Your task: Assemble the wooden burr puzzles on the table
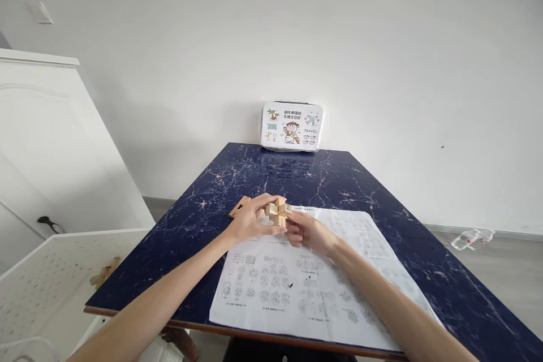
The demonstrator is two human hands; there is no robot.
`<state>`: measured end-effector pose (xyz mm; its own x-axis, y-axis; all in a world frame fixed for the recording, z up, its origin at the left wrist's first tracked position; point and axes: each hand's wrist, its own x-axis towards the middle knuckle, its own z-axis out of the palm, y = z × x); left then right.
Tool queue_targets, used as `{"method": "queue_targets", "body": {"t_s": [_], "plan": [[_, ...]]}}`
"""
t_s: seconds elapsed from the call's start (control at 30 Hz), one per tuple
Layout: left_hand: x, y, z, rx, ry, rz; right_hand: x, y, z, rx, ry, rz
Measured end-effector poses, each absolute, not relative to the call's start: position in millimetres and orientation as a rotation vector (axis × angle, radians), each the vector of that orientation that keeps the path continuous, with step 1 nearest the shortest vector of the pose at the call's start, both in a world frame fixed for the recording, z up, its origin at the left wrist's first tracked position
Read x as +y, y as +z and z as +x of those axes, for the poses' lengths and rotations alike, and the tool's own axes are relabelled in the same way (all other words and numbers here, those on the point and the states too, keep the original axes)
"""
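Observation:
A small wooden burr puzzle (278, 211) of crossed blocks is held over the table, with numbers marked on some block ends. My left hand (250, 220) grips it from the left, thumb below and fingers above. From the right, my right hand (309, 231) pinches the puzzle with its fingers curled. Below both hands lies a large white instruction sheet (271, 311) printed with rows of line drawings. Partly hidden behind my left hand, a flat wooden piece (240, 206) with a cut-out rests on the table.
The dark blue marbled table (203, 192) reaches to the wall. A white case (292, 126) with cartoon prints stands at its far end. At the left are a white perforated basket (38, 266) with wooden pieces (104, 272) and a white cabinet (55, 141). Clear plastic (472, 238) lies on the floor at right.

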<state>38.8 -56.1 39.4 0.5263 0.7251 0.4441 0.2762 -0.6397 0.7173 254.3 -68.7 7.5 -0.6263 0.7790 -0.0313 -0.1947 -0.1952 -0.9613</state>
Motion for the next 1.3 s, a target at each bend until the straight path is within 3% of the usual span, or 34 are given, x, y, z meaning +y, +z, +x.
{"method": "queue_targets", "body": {"t_s": [0.23,0.9,1.3], "plan": [[-60,42,38,0.874,1.012,2.228,-71,6,254,-1.505,1.766,-0.686],[-59,38,38,1.106,0.973,2.192,-68,-7,247,-1.909,0.717,-0.987],[-62,40,43,0.983,0.964,2.25,-63,-12,249,-1.994,0.579,-0.997]]}}
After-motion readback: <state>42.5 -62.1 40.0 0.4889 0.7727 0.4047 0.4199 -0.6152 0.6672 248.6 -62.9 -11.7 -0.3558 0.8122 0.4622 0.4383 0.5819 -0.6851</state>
